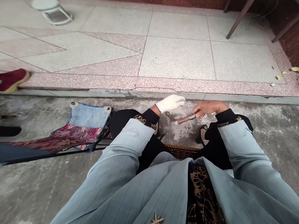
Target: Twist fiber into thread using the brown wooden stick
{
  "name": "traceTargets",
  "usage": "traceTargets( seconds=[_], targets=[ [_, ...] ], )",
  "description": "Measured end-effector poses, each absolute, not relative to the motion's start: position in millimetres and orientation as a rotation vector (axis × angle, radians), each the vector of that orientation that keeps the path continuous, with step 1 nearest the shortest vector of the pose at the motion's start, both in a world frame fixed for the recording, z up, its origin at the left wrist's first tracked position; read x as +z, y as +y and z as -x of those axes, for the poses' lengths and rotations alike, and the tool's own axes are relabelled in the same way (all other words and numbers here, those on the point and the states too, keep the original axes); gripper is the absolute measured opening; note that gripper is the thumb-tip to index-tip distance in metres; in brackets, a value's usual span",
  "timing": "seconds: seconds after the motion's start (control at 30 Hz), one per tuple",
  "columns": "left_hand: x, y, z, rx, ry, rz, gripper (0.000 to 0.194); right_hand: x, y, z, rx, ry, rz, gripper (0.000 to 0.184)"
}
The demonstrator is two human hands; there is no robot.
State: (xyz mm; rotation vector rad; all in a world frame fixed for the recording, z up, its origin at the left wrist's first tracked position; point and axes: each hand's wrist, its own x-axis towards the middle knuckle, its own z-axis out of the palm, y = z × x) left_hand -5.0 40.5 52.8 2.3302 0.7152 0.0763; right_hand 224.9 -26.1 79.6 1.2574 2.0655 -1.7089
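My left hand (171, 103) wears a white knit glove and is held low by the step's edge. Its fingers are together and bent downward, so whatever they may pinch is hidden beneath them. In my bare right hand (206, 107) is the end of a small hooked tool (184, 119), gripped by its wooden handle. Wire is wound round the handle close to my fingers. The tool's curved metal head points left and lies below the gloved hand, over the concrete ground (184, 133).
A terrazzo step (177, 56) runs across the front. To the left stands a folding chair (90, 116) with patterned fabric. Someone's red shoe (14, 80) rests on the step. Farther back are a white stool (57, 14) and wooden legs (240, 18). Woven wicker (183, 151) shows between my legs.
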Motion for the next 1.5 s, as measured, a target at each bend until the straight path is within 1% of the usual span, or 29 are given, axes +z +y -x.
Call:
traceTargets(
  seconds=[0.07, 0.13, 0.23, 0.3, 0.33, 0.37, 0.43, 0.5, 0.53, 0.57, 0.63, 0.7, 0.77, 0.8, 0.87, 0.9, 0.97, 1.0, 1.03, 1.1, 1.2, 1.33, 1.43, 1.5],
  targets=[
    [42.4, 39.8, 6.2, 0.128, 0.68, -2.23, 0.037, 87.8, -30.6, -231.0, -1.962, 2.156, -1.322, 0.035],
    [30.0, 30.3, 5.4, 0.126, 0.6, -2.176, 0.038, 91.8, -35.8, -234.4, -2.164, 2.177, -1.505, 0.041],
    [13.0, 3.7, 2.9, 0.113, 0.704, -2.228, 0.043, 86.5, -41.2, -235.3, -2.323, 2.172, -1.916, 0.037],
    [5.6, -16.1, 2.0, 0.122, 0.816, -2.268, 0.04, 77.2, -40.6, -236.6, -2.335, 2.158, -2.241, 0.034],
    [3.5, -25.1, 1.8, 0.084, 0.847, -2.299, 0.038, 71.7, -39.0, -238.0, -2.273, 2.139, -2.379, 0.034],
    [2.6, -33.0, 2.0, 0.036, 0.826, -2.325, 0.038, 66.2, -36.9, -239.6, -2.13, 2.121, -2.527, 0.033],
    [3.9, -44.7, 3.0, -0.008, 0.76, -2.379, 0.04, 55.8, -32.3, -242.5, -1.596, 2.057, -2.69, 0.03],
    [8.6, -50.6, 5.1, -0.012, 0.765, -2.443, 0.04, 47.9, -29.4, -242.3, -1.062, 2.141, -2.529, 0.027],
    [11.8, -51.6, 6.4, -0.017, 0.763, -2.49, 0.039, 45.2, -29.2, -240.5, -0.887, 2.185, -2.421, 0.028],
    [15.4, -51.5, 7.9, -0.027, 0.76, -2.545, 0.039, 43.2, -29.8, -237.6, -0.778, 2.206, -2.284, 0.03],
    [23.3, -48.2, 11.4, -0.064, 0.738, -2.655, 0.036, 40.9, -32.8, -229.7, -0.717, 2.197, -2.053, 0.03],
    [31.4, -40.2, 15.6, -0.11, 0.73, -2.727, 0.035, 40.3, -37.0, -222.0, -0.77, 2.151, -1.893, 0.024],
    [38.6, -26.9, 20.9, -0.157, 0.762, -2.75, 0.034, 41.0, -41.2, -218.5, -0.868, 2.107, -1.78, 0.013],
    [41.3, -18.4, 23.7, -0.135, 0.801, -2.756, 0.035, 42.1, -43.1, -219.0, -0.965, 2.088, -1.7, 0.011],
    [44.2, 0.9, 28.6, -0.068, 0.848, -2.698, 0.034, 46.6, -46.5, -224.8, -1.287, 2.082, -1.466, 0.011],
    [43.9, 10.6, 29.9, -0.028, 0.88, -2.63, 0.034, 50.4, -47.9, -229.6, -1.49, 2.096, -1.346, 0.015],
    [39.9, 26.9, 28.9, 0.051, 0.891, -2.466, 0.036, 60.7, -49.7, -240.9, -1.88, 2.167, -1.201, 0.03],
    [36.4, 32.5, 26.2, 0.092, 0.868, -2.387, 0.035, 66.9, -49.8, -246.2, -2.027, 2.198, -1.253, 0.039],
    [32.4, 36.1, 22.1, 0.131, 0.842, -2.31, 0.035, 73.3, -49.1, -250.6, -2.128, 2.231, -1.34, 0.044],
    [24.9, 36.8, 10.9, 0.176, 0.817, -2.179, 0.033, 85.0, -44.9, -254.9, -2.241, 2.269, -1.563, 0.05],
    [19.3, 27.1, -5.6, 0.199, 0.732, -2.115, 0.035, 94.5, -31.4, -249.8, -2.249, 2.274, -1.832, 0.048],
    [18.9, 14.6, -12.4, 0.141, 0.662, -2.112, 0.037, 89.2, -12.2, -235.8, -2.044, 2.217, -2.053, 0.037],
    [14.8, 13.1, -9.2, 0.097, 0.666, -2.142, 0.037, 79.7, -8.3, -231.3, -1.734, 2.176, -2.209, 0.032],
    [9.6, 13.3, -7.5, 0.061, 0.657, -2.187, 0.036, 74.6, -11.3, -230.2, -1.386, 2.198, -2.248, 0.029]
  ],
)
